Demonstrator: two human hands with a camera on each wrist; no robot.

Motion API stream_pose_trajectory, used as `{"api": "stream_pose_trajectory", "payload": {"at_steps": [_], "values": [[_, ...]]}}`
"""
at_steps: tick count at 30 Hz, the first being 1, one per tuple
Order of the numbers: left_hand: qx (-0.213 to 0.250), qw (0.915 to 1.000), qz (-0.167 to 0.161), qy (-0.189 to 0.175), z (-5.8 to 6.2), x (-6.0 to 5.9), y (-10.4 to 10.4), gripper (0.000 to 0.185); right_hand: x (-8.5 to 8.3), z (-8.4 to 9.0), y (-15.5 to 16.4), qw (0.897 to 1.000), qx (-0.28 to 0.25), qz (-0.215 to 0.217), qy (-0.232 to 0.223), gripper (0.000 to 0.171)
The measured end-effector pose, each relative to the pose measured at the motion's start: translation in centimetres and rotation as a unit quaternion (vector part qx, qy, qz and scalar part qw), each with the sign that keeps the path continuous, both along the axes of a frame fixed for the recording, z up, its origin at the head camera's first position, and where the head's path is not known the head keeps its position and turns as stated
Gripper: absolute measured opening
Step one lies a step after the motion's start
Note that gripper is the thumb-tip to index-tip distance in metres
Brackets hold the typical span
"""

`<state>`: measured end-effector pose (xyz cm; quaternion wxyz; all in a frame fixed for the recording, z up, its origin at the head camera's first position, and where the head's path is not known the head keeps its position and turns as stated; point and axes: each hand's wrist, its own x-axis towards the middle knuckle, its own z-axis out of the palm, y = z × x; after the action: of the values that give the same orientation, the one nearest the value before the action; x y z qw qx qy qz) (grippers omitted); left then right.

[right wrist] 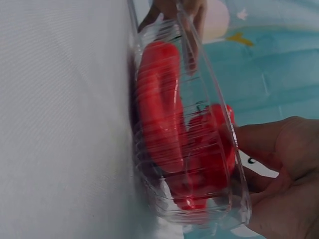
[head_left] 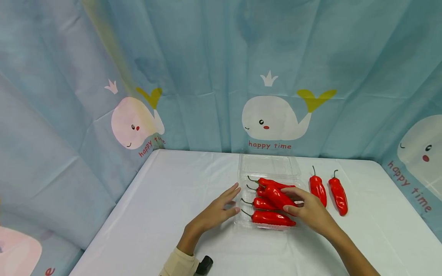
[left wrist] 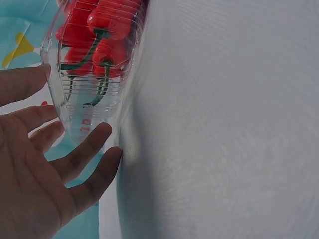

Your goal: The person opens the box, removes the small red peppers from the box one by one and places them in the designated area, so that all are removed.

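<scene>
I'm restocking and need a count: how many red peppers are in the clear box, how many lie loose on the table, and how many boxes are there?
Red peppers in the clear box: 4
Red peppers loose on the table: 2
Clear boxes: 1
Total: 7

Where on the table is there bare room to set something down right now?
Left half of the table is bare, from the left hand to the curtain edge. The front right corner, near the right hand, is bare too. Crowded: the clear tray with peppers and two loose peppers beside it.
</scene>
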<state>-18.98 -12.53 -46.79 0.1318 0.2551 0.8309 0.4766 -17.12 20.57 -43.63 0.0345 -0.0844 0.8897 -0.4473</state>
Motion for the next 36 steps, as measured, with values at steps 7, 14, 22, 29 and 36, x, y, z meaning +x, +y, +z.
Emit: {"api": "stream_pose_trajectory", "payload": {"at_steps": [7,14,22,29,36], "values": [[0.001,1.0000,-0.002,0.001,-0.1,0.0,-0.1,0.068,0.2,0.7,0.7,1.000,-0.007,-0.006,0.013,0.057],[-0.003,1.0000,0.001,0.004,-0.3,0.0,-0.1,0.068,0.4,0.9,1.2,1.000,-0.016,-0.008,0.021,0.059],[-0.002,1.0000,-0.006,0.003,-0.2,-0.2,-0.2,0.068,0.4,0.9,1.6,0.999,-0.020,-0.016,0.038,0.058],[-0.002,1.0000,-0.006,-0.001,-0.1,-0.2,-0.1,0.068,0.4,1.4,2.6,0.999,-0.021,-0.032,0.037,0.061],[-0.006,1.0000,-0.004,0.001,-0.1,-0.3,-0.2,0.069,0.2,2.2,4.0,0.998,-0.040,-0.048,0.024,0.063]]}}
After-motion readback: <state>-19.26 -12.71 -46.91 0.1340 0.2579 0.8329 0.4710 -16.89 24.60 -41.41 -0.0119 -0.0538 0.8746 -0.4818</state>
